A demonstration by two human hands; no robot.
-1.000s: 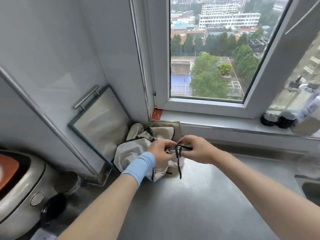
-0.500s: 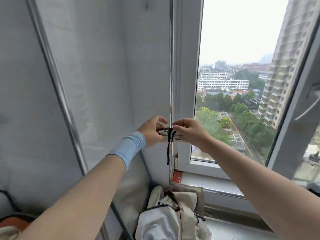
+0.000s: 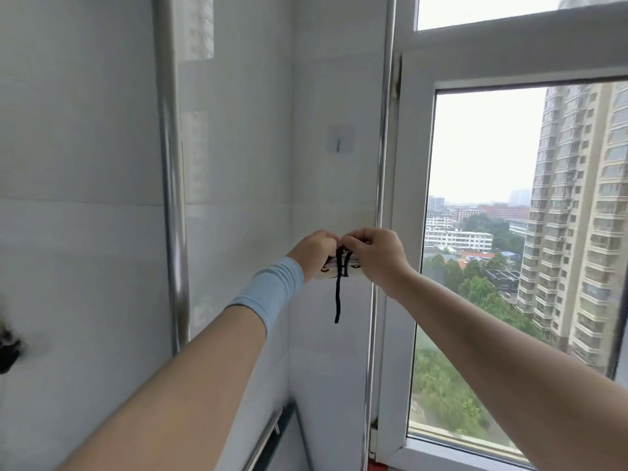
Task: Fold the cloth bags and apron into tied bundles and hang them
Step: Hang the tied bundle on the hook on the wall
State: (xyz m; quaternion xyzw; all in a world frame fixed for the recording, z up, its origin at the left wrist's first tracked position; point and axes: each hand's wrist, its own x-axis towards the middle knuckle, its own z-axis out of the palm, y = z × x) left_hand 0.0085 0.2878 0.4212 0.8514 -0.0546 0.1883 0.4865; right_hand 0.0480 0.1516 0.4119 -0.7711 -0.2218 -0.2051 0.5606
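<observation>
Holding the bundle (image 3: 329,268) up in front of the wall corner, I grip it from both sides. My left hand (image 3: 314,252) is curled round its left end, fingers folded over the top. A blue wristband (image 3: 272,289) sits just behind that hand. My right hand (image 3: 373,254) is curled round the right end, and its fingertips pinch the black cord (image 3: 337,300) at the top of the bundle, where the two hands nearly touch. The bundle is small, pale cloth, crossed at the middle by turns of the cord (my fingers hide any knot). One loose end of the cord hangs straight down below the bundle, between my forearms and touching neither. A hook (image 3: 338,140) on a clear pad is fixed to the tile well above the bundle. A steel pipe (image 3: 173,198) runs up the wall to the left. The window (image 3: 482,198) stands just right of my right hand.
</observation>
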